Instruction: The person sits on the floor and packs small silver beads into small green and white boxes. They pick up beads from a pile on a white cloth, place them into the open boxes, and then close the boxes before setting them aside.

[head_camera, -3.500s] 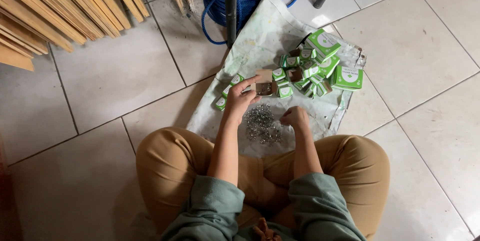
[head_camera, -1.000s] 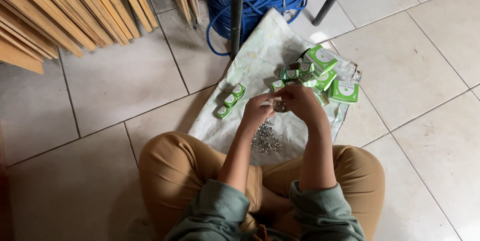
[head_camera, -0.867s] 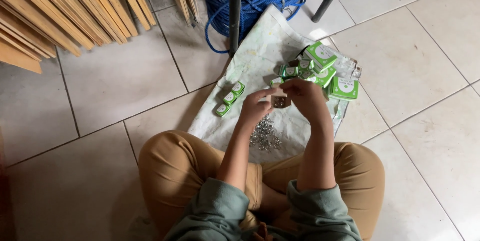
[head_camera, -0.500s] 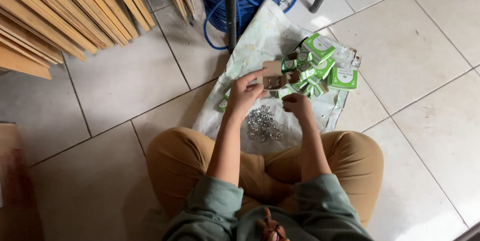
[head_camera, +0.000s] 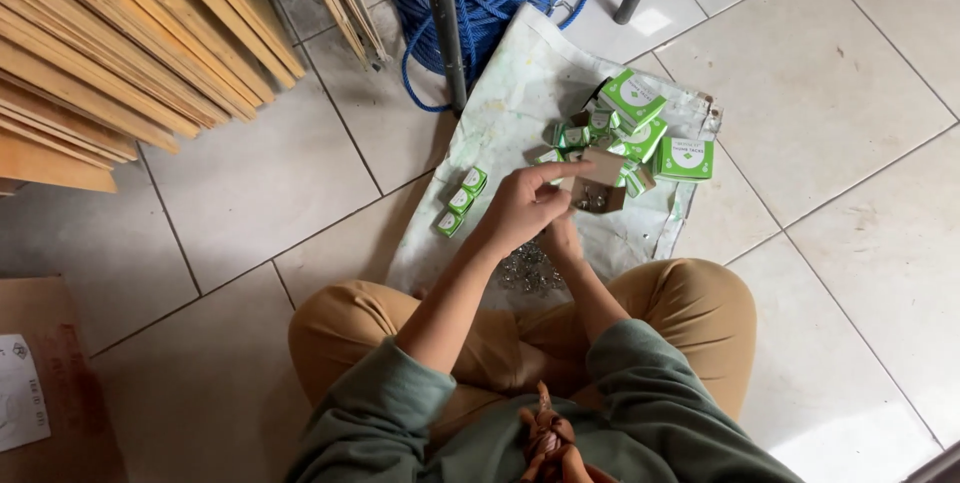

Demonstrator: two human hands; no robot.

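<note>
Leftmost, three small green boxes (head_camera: 460, 201) lie in a row on the pale sheet (head_camera: 500, 123); the left hand (head_camera: 522, 205) reaches with fingers extended over the open brown box (head_camera: 596, 183), which the right hand (head_camera: 562, 239) pinches from below, beside piled green boxes (head_camera: 640, 128)

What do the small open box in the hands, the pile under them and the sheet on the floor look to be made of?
Small open box: thin brown cardboard, matte, with folded flaps.
Pile of small pieces: likely metal, grey and glinting, too small to tell their kind.
Sheet: probably a woven plastic sack, whitish, creased and stained.
Left hand and right hand are at the box.
</note>
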